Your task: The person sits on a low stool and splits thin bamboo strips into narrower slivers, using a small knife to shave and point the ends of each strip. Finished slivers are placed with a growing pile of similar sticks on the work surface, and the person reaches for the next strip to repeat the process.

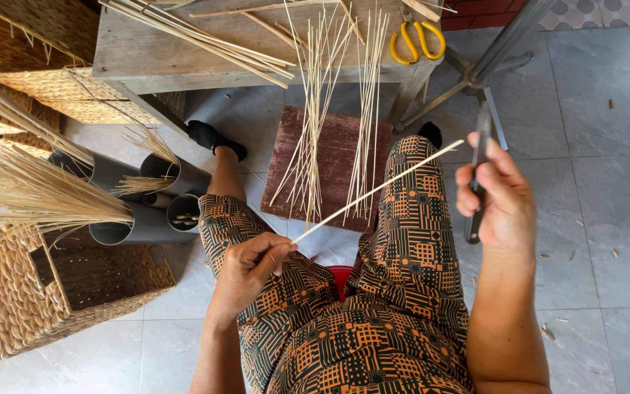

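1. Presently I log the grey tubes (144, 222) on the floor at left, holding bundles of pale straw (30, 193); beside them sits an open-topped woven basket (45, 292).
2. Thin stiff sticks (329, 109) fan from the wooden bench (154, 51) onto a reddish board (333, 160); yellow-handled scissors (417, 40) rest on the bench.
3. Left hand (246, 270) pinches one pale stick (377, 190), its long axis running diagonally, lower end at the fingers, tip up-right over the patterned lap.
4. Right hand (497, 201) is clenched round a dark knife (479, 160), blade pointing away.
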